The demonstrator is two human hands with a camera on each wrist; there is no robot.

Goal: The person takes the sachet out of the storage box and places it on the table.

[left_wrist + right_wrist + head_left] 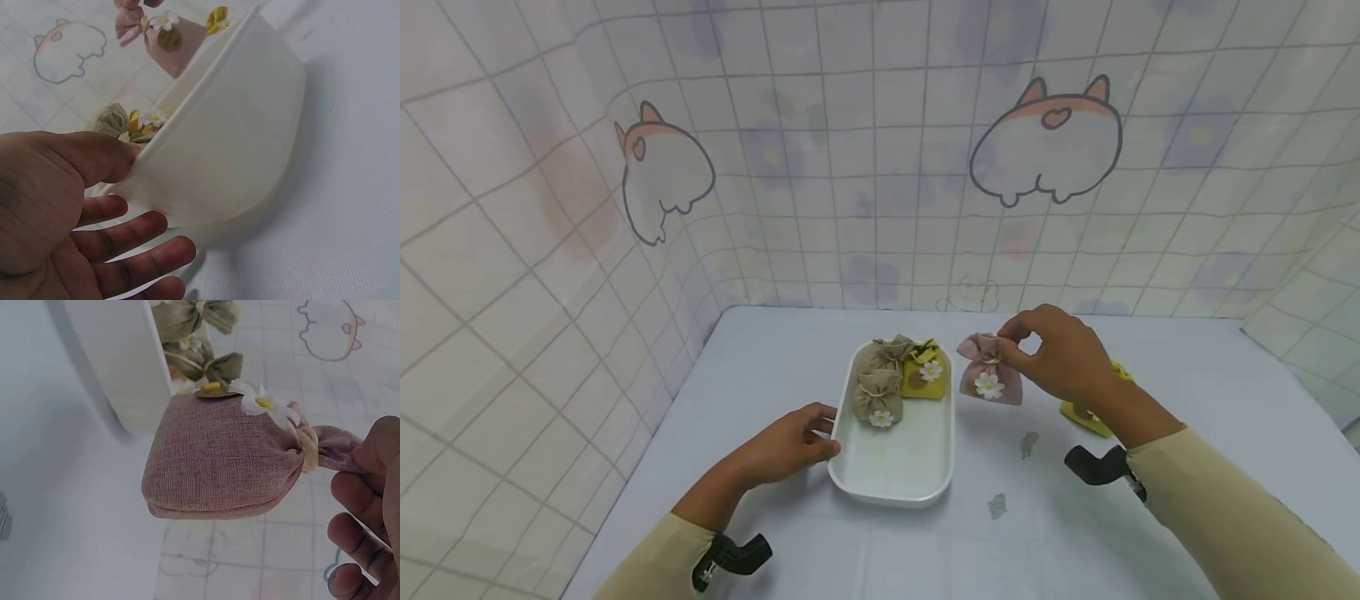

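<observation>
My right hand pinches the gathered neck of a pink drawstring pouch between thumb and forefinger. The pouch hangs just right of a white tray. A white daisy and a cream tie show on it in the right wrist view, where the other fingers are loosely bent. My left hand holds the tray's left rim, thumb at the edge and fingers spread along the outer wall. Inside the tray's far half sit two beige pouches and a yellow pouch, with daisies on them.
Another yellow pouch lies on the white tabletop, partly hidden behind my right wrist. Two small grey patches mark the cloth right of the tray. A checked curtain with cartoon animals encloses the back and sides.
</observation>
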